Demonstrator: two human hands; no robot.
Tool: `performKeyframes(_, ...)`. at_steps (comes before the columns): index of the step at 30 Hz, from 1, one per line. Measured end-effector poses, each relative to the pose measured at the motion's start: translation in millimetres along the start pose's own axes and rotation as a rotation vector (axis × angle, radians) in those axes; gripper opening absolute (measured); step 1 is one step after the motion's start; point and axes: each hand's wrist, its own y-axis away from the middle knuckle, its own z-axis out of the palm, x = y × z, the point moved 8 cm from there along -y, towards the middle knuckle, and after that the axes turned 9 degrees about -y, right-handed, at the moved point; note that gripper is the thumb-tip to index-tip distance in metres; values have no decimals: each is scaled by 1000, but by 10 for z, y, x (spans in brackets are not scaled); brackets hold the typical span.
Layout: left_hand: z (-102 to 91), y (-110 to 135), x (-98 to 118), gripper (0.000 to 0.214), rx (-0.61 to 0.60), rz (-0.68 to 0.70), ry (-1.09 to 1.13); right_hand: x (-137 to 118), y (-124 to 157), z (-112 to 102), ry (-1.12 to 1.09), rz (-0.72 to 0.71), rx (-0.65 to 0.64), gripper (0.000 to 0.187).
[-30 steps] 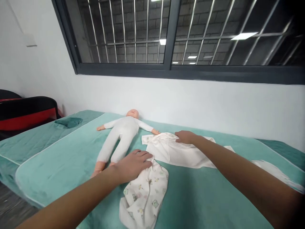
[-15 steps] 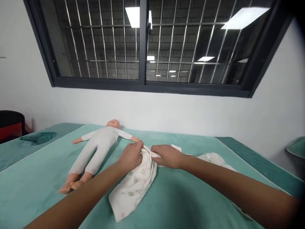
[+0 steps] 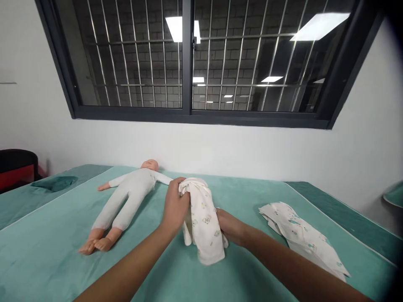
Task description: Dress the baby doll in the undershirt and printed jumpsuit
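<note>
**Two hands on one garment, doll untouched**

Status as it reads from the head view:

- Left hand (image 3: 174, 207): fingers curled tight over the top edge of the printed baby garment (image 3: 204, 222), holding it up so it hangs bunched. Only its lower end is near the bed (image 3: 63, 260).
- Right hand (image 3: 229, 226): against the lower right side of the same garment, with the fingers tucked behind the cloth. I can't tell whether it grips or just supports.
- Garment position: mid-bed, in front of the person, just right of the doll (image 3: 126, 197) and not touching it.
- Doll: flat on its back, arms spread, head towards the wall, in a plain pale bodysuit with bare feet. Neither hand is on it.
- Second printed garment (image 3: 302, 237): lying spread out on the bed, well to the right, with no hand near it.

My read on progress:

- Done: one garment has been picked up and gathered.
- Not done: nothing printed is on the doll, and nothing is laid out beside it.
- The held piece is crumpled, not opened or folded flat.
- The other piece hasn't been handled.
</note>
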Motion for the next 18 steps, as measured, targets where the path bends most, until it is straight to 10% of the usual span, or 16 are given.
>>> performKeyframes(7,518,531,-545,112,-454,114,13,294,-104,253,-498,67,-129,25)
performKeyframes(18,429,668,-1001,43,-263,-5,8,560,-113,92,-513,109,-256,46)
